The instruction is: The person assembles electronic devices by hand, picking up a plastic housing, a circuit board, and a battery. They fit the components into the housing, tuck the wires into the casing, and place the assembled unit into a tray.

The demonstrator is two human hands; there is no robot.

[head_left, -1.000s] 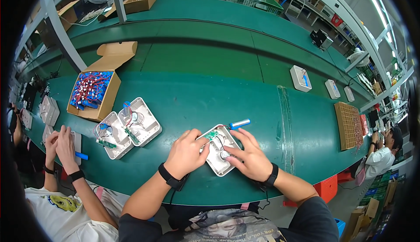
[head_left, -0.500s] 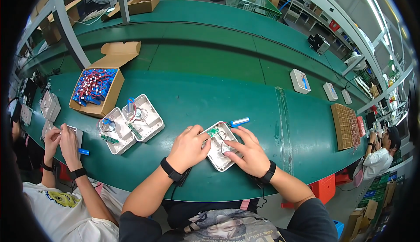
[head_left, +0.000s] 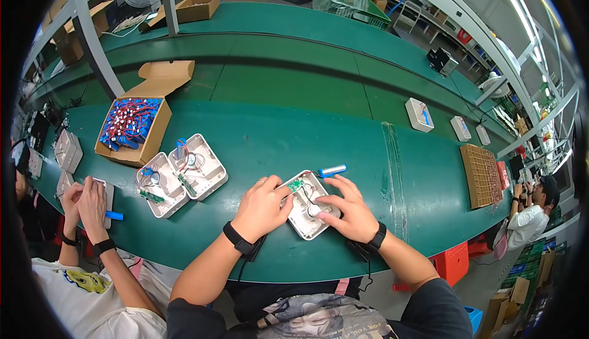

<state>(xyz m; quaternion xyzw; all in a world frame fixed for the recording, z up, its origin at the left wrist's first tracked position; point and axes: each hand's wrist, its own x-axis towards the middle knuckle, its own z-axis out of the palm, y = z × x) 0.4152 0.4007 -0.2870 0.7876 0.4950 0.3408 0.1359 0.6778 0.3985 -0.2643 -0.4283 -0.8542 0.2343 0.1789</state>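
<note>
Near the front edge of the green table (head_left: pixel 294 136), both of my hands are on the open white plastic housing (head_left: pixel 305 216). Over the last second they have hardly shifted: my left hand (head_left: pixel 262 207) stays curled over the housing's left side by the small green circuit board (head_left: pixel 297 185), and my right hand (head_left: pixel 343 210) has crept slightly inward, its fingers (head_left: pixel 325 216) now pressing down on the wires inside. To my eye that means the seating of the parts is under way, not finished. Neither hand has lifted anything; both grip only the housing. A blue cylindrical battery cell (head_left: pixel 332 170) lies just beyond it, untouched. To my left sit two more open housings (head_left: pixel 181 175) and a cardboard box of blue wired parts (head_left: pixel 130 127). Another person's hands (head_left: pixel 86 201) work at the far left, well apart. Nothing blocks my reach.
</note>
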